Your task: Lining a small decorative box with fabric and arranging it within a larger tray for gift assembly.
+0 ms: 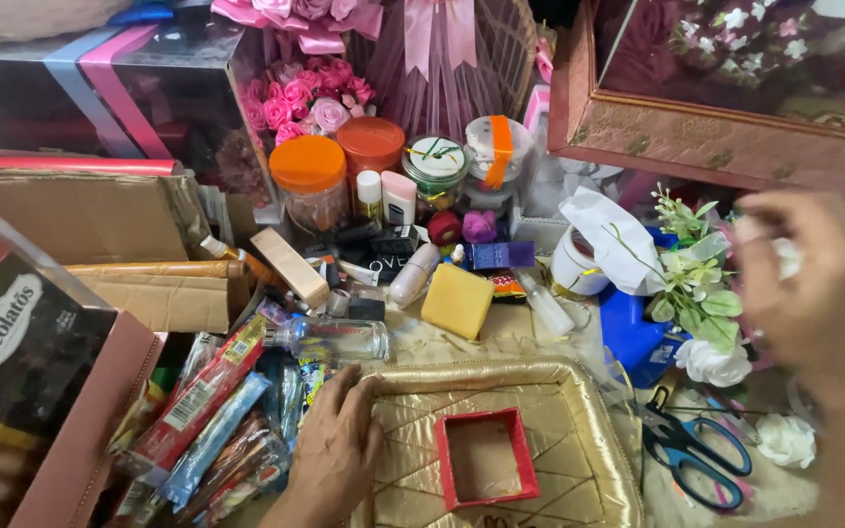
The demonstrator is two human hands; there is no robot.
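The gold tray (579,430) lies low and centre, its quilted face up and its long axis running left to right; the near end is cut off by the frame. A small red box (486,458) sits open on it, mouth up, slightly skewed to the tray's edges. The left hand (336,450) rests flat on the tray's left rim, fingers spread, pinning it and gripping nothing. The right hand (814,284) is raised, blurred, beside the white flowers (706,323); whether it grips anything I cannot tell. Steadying works best with the palm kept on the rim, clear of the box. Blue scissors (691,445) lie just right of the tray.
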